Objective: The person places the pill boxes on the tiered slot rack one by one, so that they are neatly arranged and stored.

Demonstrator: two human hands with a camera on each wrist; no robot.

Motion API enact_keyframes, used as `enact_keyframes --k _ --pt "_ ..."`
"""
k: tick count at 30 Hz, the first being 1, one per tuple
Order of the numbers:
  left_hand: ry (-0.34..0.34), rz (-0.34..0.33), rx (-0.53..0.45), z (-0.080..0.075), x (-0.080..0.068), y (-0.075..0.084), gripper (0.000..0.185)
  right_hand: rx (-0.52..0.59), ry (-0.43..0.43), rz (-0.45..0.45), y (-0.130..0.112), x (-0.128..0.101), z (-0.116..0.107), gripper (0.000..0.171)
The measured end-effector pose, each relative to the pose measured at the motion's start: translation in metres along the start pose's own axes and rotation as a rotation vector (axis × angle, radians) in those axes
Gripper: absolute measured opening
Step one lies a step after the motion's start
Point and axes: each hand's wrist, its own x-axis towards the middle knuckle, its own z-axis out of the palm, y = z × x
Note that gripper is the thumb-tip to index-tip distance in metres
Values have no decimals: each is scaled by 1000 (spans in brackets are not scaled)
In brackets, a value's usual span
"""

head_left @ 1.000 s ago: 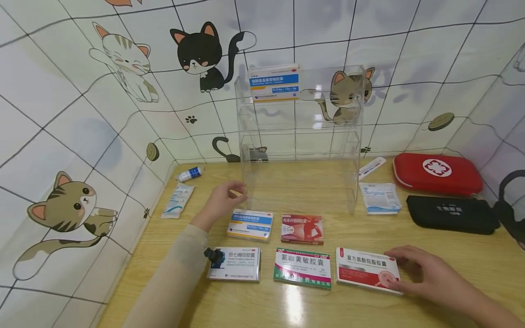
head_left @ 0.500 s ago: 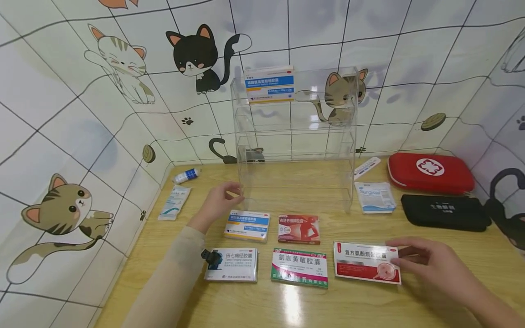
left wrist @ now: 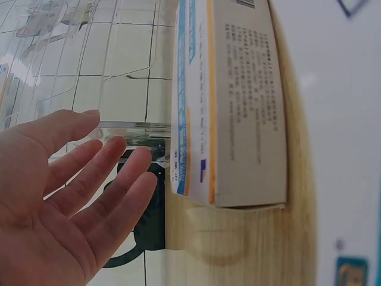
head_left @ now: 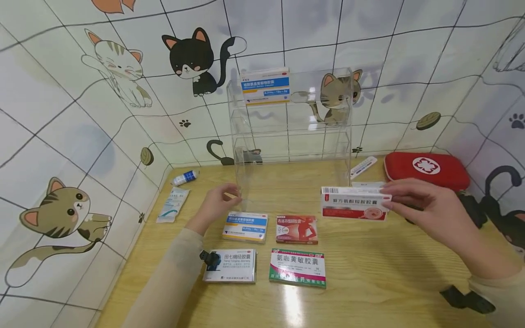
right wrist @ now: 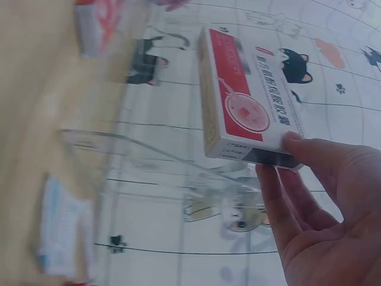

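My right hand [head_left: 422, 205] pinches a white-and-red medicine box [head_left: 354, 205] by its right end, thumb on the front, fingers behind. The box [right wrist: 247, 95] is raised off the table, its printed front toward me. At the lower left side of a clear acrylic display rack [head_left: 291, 157], my left hand [head_left: 215, 202] has loosely bent fingers; whether they touch the rack I cannot tell. In the left wrist view, that hand [left wrist: 77, 196] is beside a blue-and-white medicine box [left wrist: 232, 107]. An identical blue-and-white box [head_left: 265, 87] stands on the rack's top tier.
On the table lie a red capsule box [head_left: 297, 229], a green-and-pink box [head_left: 297, 268] and a white box [head_left: 231, 265]. A red first-aid case [head_left: 426, 171] and thermometer pack [head_left: 363, 167] lie right. A small tube [head_left: 184, 177] and sachet [head_left: 173, 206] lie left.
My right hand has lifted the white-and-red medicine box off the table and carried it up toward the rack. The left hand stays by the rack's side.
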Motion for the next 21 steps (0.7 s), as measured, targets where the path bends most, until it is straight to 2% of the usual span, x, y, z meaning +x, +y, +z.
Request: enact_keyframes --k 4,11,14,21 --pt "-10 -12 5 0 1 0 42 35 46 0 -25 39 -16 33" --pt "-10 -13 16 -4 0 2 42 176 119 -89 -70 123 -43 35" --pt "-13 -2 3 -3 -1 4 41 199 152 -81 -88 155 -51 35" --pt "-2 0 -8 -3 -4 8 37 225 183 -100 -118 213 -54 35"
